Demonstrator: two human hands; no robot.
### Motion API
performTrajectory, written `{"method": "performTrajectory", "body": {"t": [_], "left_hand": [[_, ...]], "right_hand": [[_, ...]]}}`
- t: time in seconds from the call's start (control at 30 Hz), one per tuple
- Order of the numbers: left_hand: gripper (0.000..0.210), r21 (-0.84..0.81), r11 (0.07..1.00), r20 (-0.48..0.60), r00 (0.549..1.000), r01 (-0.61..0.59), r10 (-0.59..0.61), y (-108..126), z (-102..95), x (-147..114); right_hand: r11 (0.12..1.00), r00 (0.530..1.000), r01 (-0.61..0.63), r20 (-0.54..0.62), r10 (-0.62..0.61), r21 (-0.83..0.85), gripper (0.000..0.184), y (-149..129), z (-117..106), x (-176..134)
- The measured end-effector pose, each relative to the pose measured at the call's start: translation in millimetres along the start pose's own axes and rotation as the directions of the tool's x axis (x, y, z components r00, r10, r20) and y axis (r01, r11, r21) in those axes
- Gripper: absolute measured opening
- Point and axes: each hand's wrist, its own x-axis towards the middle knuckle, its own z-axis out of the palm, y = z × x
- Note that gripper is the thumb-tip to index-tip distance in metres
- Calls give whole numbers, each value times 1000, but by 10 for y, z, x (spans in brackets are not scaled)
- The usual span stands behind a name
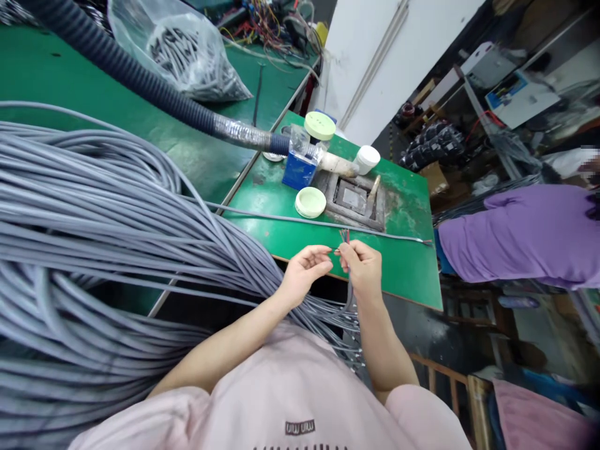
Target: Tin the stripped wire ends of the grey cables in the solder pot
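My right hand is closed around the stripped end of a grey cable, with the thumb and fingers pinched together. Thin coloured wires, some red and some dark, fan out above its fingertips. My left hand faces it from the left, the thumb apart from the bent fingers. A short dark wire spans the small gap between the two hands and reaches the left fingertips. Another grey cable lies across the green table just beyond my hands, its bared end to the right.
Thick loops of grey cable fill the left side. On the table are a framed metal pot, a pale round lid, a white tub and a blue box under a black hose. A person in purple is at right.
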Motion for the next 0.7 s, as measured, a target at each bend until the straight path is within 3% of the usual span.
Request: {"method": "performTrajectory", "body": {"t": [0.13, 0.23, 0.33, 0.4, 0.5, 0.6, 0.7], "left_hand": [[35, -246, 963, -33, 992, 109, -121, -18, 149, -48], [32, -293, 951, -72, 989, 102, -128, 0, 183, -43], [30, -265, 962, -132, 987, 58, -96, 48, 144, 2], [28, -201, 979, -189, 982, -18, -20, 93, 98, 30], [22, 94, 964, -218, 940, -247, 262, 140, 49, 28], [11, 409, 773, -11, 844, -485, 536, 125, 48, -12], [2, 456, 693, 89, 804, -558, 588, 80, 70, -27]], "right_hand": [[998, 999, -36, 41, 34, 44, 39, 7, 138, -81], [997, 998, -38, 58, 34, 67, 40, 11, 146, -98], [993, 992, -43, 123, 29, 106, 28, 19, 84, -146], [989, 983, -61, 179, 36, 135, 21, 42, 30, -213], [972, 978, -111, 195, 70, 205, 28, 111, -19, -348], [932, 978, -160, 180, 105, 325, 32, 181, -13, -462], [892, 977, -176, 183, 107, 416, 37, 209, 11, -519]]}}
